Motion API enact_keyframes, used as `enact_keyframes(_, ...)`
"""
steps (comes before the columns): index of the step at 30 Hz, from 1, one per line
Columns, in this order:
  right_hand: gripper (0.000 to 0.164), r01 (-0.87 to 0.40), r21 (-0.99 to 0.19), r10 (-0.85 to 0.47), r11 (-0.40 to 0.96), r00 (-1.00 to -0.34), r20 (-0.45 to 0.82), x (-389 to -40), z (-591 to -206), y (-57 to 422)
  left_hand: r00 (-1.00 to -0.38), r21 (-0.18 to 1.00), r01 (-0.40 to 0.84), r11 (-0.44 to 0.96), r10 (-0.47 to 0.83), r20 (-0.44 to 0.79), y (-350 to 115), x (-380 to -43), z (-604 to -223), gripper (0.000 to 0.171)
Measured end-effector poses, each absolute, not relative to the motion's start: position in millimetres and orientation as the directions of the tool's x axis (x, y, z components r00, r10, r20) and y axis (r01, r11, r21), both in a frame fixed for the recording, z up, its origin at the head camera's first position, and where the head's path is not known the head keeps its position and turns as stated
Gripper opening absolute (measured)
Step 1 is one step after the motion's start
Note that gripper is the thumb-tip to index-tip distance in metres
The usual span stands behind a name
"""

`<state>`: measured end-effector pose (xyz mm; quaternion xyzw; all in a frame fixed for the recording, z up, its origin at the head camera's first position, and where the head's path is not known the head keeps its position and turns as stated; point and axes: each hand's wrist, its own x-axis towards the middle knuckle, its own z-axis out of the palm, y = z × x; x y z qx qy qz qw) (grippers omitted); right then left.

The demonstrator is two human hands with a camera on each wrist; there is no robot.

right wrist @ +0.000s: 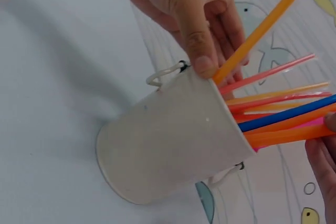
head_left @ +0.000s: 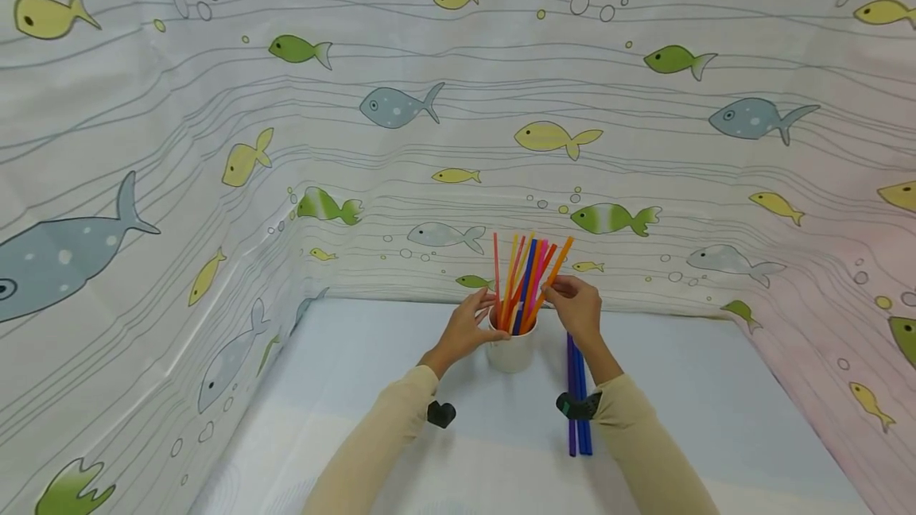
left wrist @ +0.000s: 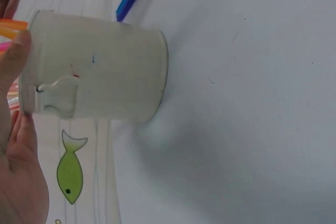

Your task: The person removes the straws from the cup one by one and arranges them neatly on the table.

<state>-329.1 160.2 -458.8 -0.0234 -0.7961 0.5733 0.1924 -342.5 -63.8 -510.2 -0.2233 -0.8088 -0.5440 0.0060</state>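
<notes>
A white metal bucket [head_left: 510, 356] with small side handles stands upright on the table, holding several coloured straws [head_left: 531, 257] in orange, red, yellow, pink and blue. My left hand [head_left: 468, 328] holds the bucket at its rim, thumb on the near side and fingers round the left; in the right wrist view the left thumb [right wrist: 202, 51] lies against the rim beside an orange straw. With thumb and fingers, my right hand [head_left: 578, 310] pinches a thick orange straw [right wrist: 283, 137] that leans right, its lower end inside the bucket. The right fingertips are partly cut off in the right wrist view.
Blue straws [head_left: 584, 439] and a purple straw [head_left: 572, 435] lie on the white table [head_left: 687, 388], right of the bucket and partly under the right wrist. Behind and at both sides hangs a fish-patterned sheet [head_left: 458, 62].
</notes>
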Motion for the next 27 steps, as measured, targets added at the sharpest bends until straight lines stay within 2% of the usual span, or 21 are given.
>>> enact_keyframes(15,0.030,-0.344,-0.873,0.225,0.347,-0.873,0.433,-319.8,-392.7,181.8,-0.903,0.871,0.368,0.325,0.348,0.251,-65.9,-343.2,-514.6,0.104)
enact_keyframes(22,0.034,-0.289,-0.881,0.246,0.374,-0.885,0.395,-317.7,-396.7,202.0,-0.898,0.875,0.376,0.305,0.354,0.262,-65.2,-343.6,-514.1,0.105)
enact_keyframes(27,0.036,-0.234,-0.911,0.255,0.339,-0.910,0.329,-315.0,-409.9,214.0,-0.900,0.872,0.373,0.317,0.351,0.258,-63.9,-343.8,-513.4,0.103)
